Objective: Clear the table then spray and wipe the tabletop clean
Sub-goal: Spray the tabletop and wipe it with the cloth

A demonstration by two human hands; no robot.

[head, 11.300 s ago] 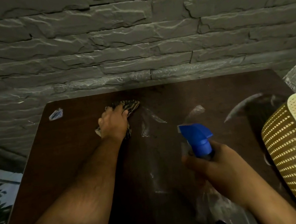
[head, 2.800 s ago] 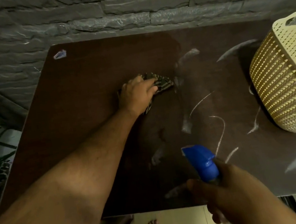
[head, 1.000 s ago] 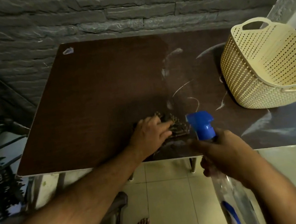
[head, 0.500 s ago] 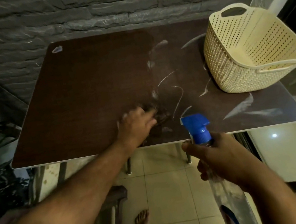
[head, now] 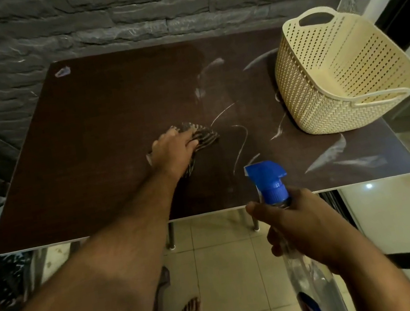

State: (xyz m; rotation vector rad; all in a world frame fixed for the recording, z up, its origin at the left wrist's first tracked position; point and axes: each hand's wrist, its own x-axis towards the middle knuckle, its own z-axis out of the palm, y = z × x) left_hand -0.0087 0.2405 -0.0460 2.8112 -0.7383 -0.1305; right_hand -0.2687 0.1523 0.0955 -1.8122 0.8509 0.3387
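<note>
mid-frame on the dark, wood-grained tabletop (head: 90,152), the left hand (head: 172,151) presses its curled fingers onto a crumpled striped cloth (head: 202,135) beside pale wet streaks (head: 241,144). lower right, the right hand (head: 299,226) wraps the neck of a clear plastic spray bottle (head: 308,281) with blue trigger head. a cream perforated basket (head: 334,81) sits upper right.

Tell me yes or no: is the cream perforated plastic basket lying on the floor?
No, the cream perforated plastic basket stands on the far right corner of the dark brown wooden tabletop, tilted.
</note>
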